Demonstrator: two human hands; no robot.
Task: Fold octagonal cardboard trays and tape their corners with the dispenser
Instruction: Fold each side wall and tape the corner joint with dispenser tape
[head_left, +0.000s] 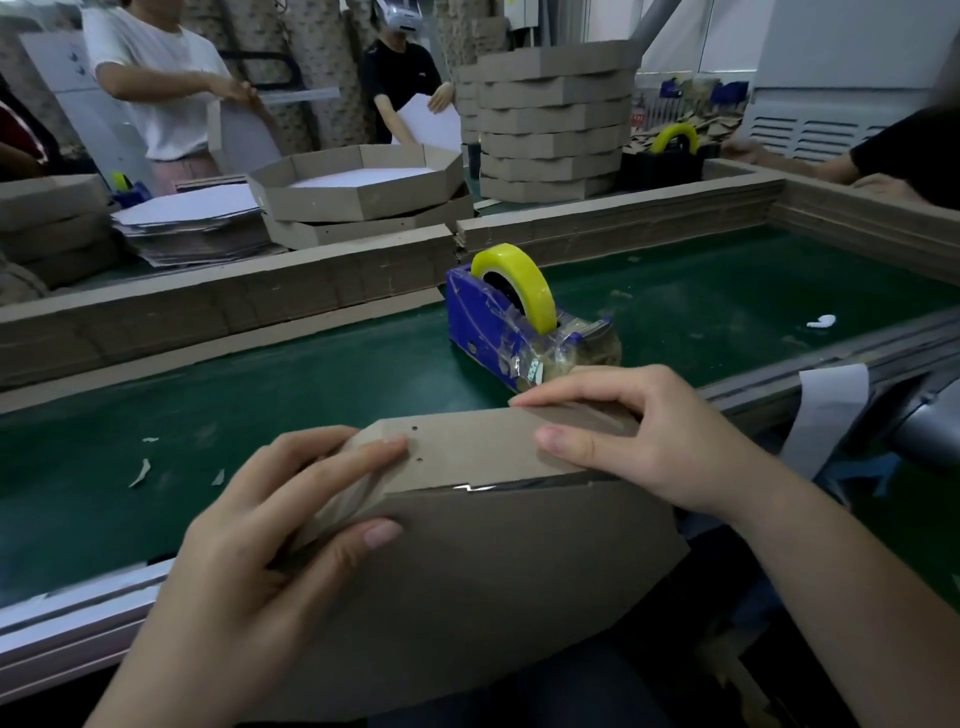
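Tray: brown octagonal cardboard tray (493, 571), held tilted over the near edge of the green belt (260, 405)
Left hand (291, 499): curled round the tray's left corner
Right hand (623, 436): pinching the folded side wall
Dispenser: blue tape dispenser (498, 322) with yellow roll, standing just beyond the tray

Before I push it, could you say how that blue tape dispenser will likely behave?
The tape dispenser looks low and wide-based, so it would probably slide rather than tip. The crumpled tape clinging to its front end may feel sticky. The yellow roll sits in its cradle, so it likely stays put.
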